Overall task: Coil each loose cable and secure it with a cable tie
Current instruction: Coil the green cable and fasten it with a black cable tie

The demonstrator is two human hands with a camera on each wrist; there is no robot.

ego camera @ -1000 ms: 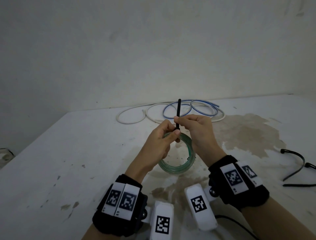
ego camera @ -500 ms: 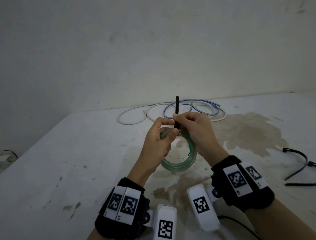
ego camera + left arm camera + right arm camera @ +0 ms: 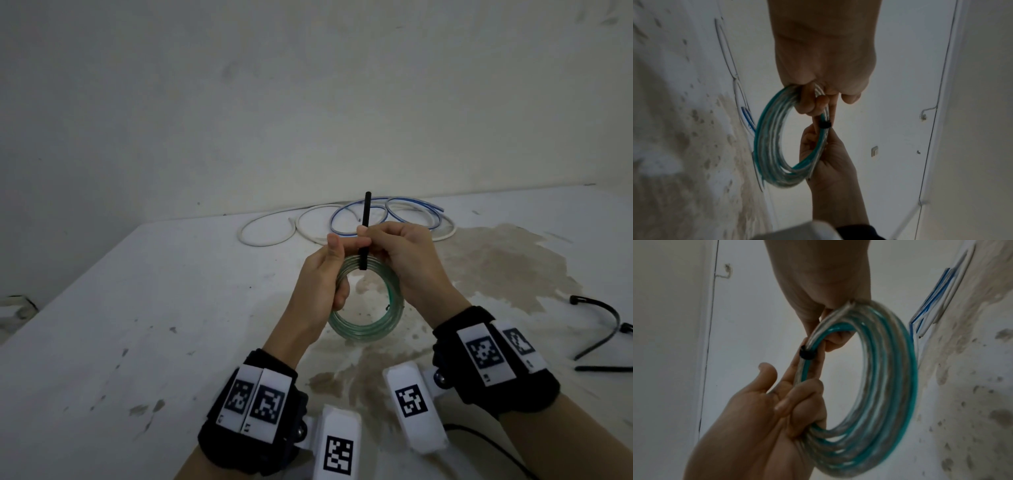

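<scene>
A coil of green and clear cable (image 3: 364,334) hangs upright above the table between my hands. My left hand (image 3: 337,255) grips its left side with curled fingers and the thumb raised. A black cable tie (image 3: 365,219) wraps the top of the coil, and its tail stands straight up. My right hand (image 3: 378,240) pinches that tail just above the coil. In the left wrist view the tie's head (image 3: 825,125) sits on the coil (image 3: 772,146). The right wrist view shows the tie (image 3: 807,354) round the coil (image 3: 890,386), with my left hand (image 3: 781,405) below.
Loose white cable (image 3: 270,233) and blue cable (image 3: 407,209) lie in loops at the back of the stained white table (image 3: 137,325), against the wall. Spare black cable ties (image 3: 609,329) lie at the right edge.
Both hands and the coil have risen slightly. My left thumb has drawn back from the tie, so the strap now shows down to the coil.
</scene>
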